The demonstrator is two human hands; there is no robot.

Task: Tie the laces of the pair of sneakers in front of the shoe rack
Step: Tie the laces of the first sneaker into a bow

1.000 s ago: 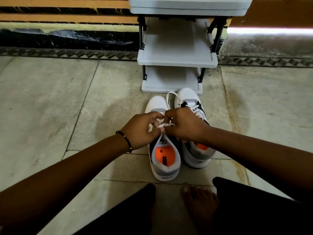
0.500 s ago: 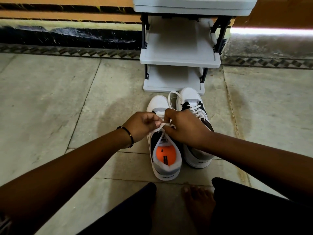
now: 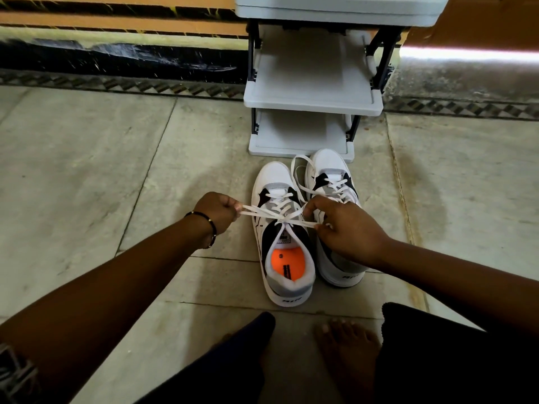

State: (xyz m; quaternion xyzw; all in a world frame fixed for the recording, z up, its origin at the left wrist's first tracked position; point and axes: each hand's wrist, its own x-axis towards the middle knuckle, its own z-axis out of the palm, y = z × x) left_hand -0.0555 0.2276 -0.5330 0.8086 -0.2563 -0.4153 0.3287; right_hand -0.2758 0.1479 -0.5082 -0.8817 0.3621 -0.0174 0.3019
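Two white, black and grey sneakers stand side by side on the floor, toes toward the shoe rack point(image 3: 313, 103). The left sneaker point(image 3: 280, 237) has an orange insole. Its white laces point(image 3: 277, 217) are stretched sideways over the tongue, crossing at a knot. My left hand point(image 3: 218, 212) pinches a lace loop left of the shoe. My right hand point(image 3: 344, 225) pinches the other lace part on the right, partly covering the right sneaker point(image 3: 332, 182). That shoe's laces lie loose, one looping toward its toe.
The grey rack with empty shelves stands against a dark wall base. Stone floor tiles stretch to both sides. My bare foot point(image 3: 347, 345) and dark-clothed knees sit just behind the shoes at the bottom of the view.
My hands were together over the left sneaker's tongue. They have moved apart sideways, drawing the laces taut across the shoe.
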